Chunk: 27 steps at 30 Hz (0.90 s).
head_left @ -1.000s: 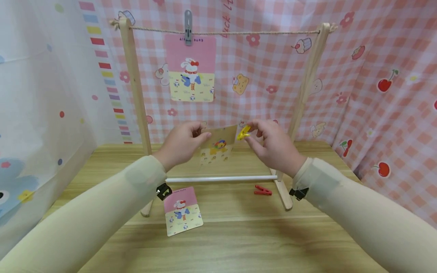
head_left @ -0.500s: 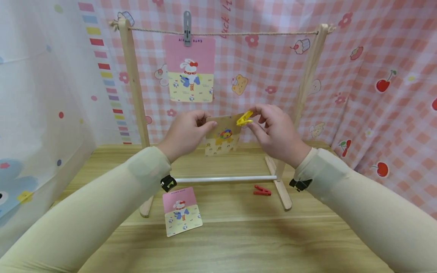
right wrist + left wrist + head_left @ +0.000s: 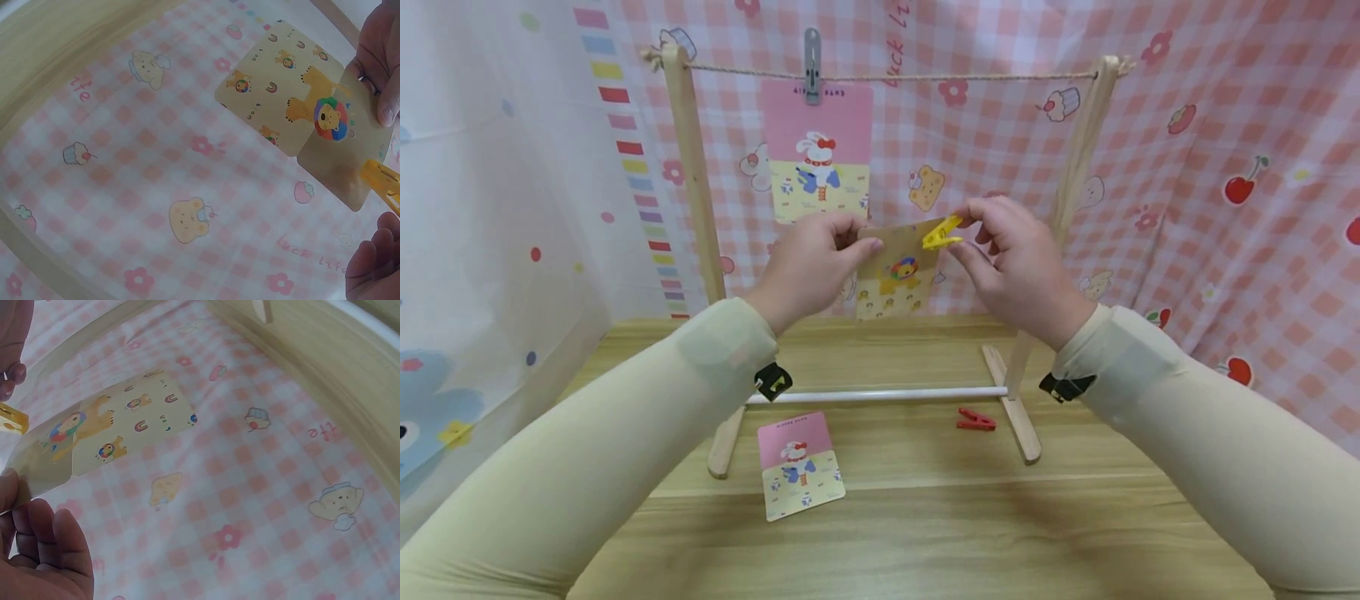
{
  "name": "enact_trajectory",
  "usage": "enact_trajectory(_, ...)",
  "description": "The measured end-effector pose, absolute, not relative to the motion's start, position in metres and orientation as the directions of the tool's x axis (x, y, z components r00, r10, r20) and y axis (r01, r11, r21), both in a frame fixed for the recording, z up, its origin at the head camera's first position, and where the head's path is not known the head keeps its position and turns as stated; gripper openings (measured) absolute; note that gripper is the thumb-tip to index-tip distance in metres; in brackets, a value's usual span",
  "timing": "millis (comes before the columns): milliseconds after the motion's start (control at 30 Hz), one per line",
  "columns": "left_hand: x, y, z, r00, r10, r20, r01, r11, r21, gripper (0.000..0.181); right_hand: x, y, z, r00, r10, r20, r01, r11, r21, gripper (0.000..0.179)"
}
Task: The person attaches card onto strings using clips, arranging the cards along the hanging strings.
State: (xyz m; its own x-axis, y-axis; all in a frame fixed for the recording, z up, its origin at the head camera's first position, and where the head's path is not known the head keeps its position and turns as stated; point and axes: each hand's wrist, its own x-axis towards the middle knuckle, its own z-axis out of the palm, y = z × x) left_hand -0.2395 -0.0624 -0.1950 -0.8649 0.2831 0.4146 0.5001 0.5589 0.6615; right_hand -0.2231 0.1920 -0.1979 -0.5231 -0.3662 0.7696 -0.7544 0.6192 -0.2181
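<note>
A tan card with a lion print (image 3: 898, 275) hangs upright in the air, pinched at its upper left corner between the thumb and fingers of my left hand (image 3: 816, 262). My right hand (image 3: 1018, 262) pinches a yellow clothespin (image 3: 942, 233) by its handles. In the head view the clothespin's tip overlaps the card's upper right corner; the right wrist view shows the tip (image 3: 373, 172) right at the card's edge. Above both hands, a rope (image 3: 962, 77) runs between two wooden posts. From it hangs a pink and yellow rabbit card (image 3: 820, 150) under a grey clip (image 3: 812, 67).
A second rabbit card (image 3: 801, 467) lies on the wooden table (image 3: 925, 533) at the front left. A red clothespin (image 3: 976, 419) lies near the right foot (image 3: 1022, 429) of the rack. A white bar (image 3: 887, 394) joins the posts low down. Checked cloth (image 3: 985, 167) hangs behind.
Both hands have risen toward the rope, carrying the lion card and yellow clothespin. The clothespin has come from beside the card to overlap its upper right corner.
</note>
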Motion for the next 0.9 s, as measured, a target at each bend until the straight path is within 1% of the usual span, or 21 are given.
enact_trajectory(367,-0.239,-0.06,-0.176,-0.869,0.267,0.417,0.491,0.575,0.654,0.017,-0.221,0.193,-0.182,-0.497,-0.348,0.795,-0.761,0.615,-0.207,0.018)
enact_trajectory(633,-0.238,-0.057,-0.166,-0.857,0.264,0.443,0.506,0.591,0.628,0.022,-0.22,0.193,-0.168,-0.487,-0.335,0.807,-0.762,0.615,-0.204,0.014)
enact_trajectory(800,-0.239,-0.055,-0.158,-0.845,0.263,0.465,0.524,0.577,0.627,0.023,-0.22,0.194,-0.159,-0.471,-0.332,0.817,-0.768,0.611,-0.194,0.014)
enact_trajectory(900,-0.239,-0.054,-0.153,-0.844,0.252,0.474,0.522,0.59,0.616,0.023,-0.22,0.195,-0.153,-0.462,-0.323,0.826,-0.772,0.605,-0.196,0.014)
